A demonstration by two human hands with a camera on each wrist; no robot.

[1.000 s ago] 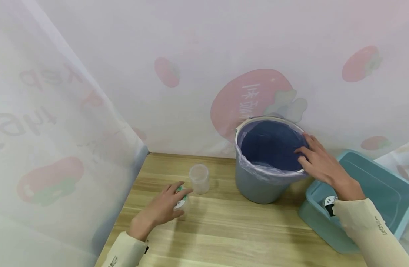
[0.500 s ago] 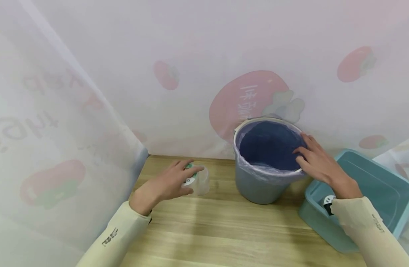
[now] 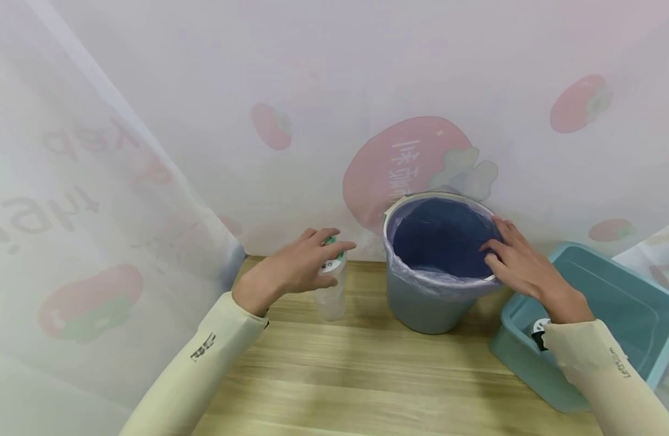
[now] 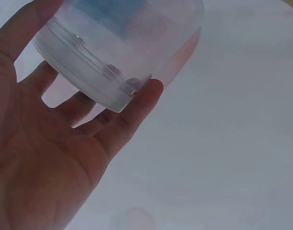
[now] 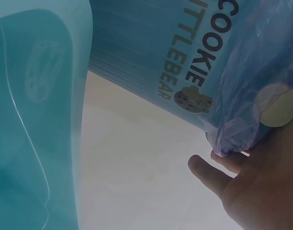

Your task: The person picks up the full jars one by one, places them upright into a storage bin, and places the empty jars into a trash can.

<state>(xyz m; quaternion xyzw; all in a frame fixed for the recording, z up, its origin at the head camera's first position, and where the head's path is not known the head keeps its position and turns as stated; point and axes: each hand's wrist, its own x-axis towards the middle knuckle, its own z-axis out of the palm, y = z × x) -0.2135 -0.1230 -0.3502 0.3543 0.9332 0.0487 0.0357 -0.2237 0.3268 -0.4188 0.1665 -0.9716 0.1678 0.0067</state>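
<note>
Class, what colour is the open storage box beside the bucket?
Teal, a light blue-green; the storage box shows best in the head view.

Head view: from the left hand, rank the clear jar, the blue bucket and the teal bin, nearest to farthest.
1. clear jar: held from above by the left hand, lifted over the table's left side.
2. blue bucket: middle, with the right hand on its rim.
3. teal bin: far right.
</note>
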